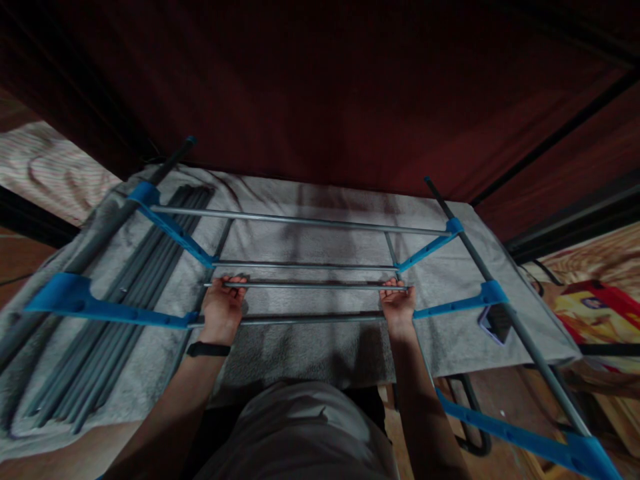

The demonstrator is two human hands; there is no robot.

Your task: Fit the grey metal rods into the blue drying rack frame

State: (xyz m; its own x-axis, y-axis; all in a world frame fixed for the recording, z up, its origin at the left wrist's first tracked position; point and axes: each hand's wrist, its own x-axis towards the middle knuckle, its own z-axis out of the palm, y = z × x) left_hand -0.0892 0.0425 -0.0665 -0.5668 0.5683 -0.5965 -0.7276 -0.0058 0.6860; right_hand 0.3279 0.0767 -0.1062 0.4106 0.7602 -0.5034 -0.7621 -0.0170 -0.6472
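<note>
A thin grey metal tube [310, 286] lies level across both my hands. My left hand [224, 308], with a dark band on its wrist, has its fingers curled round the tube's left end. Round the right end, my right hand [399, 303] curls its fingers in the same way. The held tube sits inside a rack frame of grey poles joined by blue plastic brackets [75, 297]. Another crossbar [310, 320] runs just below my hands between two brackets. Farther off, two more crossbars span the frame, one of them the upper crossbar [300, 221].
Several loose grey tubes [115, 313] lie bundled at the left on a grey cloth-covered table [320, 350]. A phone [496, 325] rests on the cloth at the right. Beyond the right edge is a red and yellow package [597, 310]. A dark red curtain [300, 100] hangs behind.
</note>
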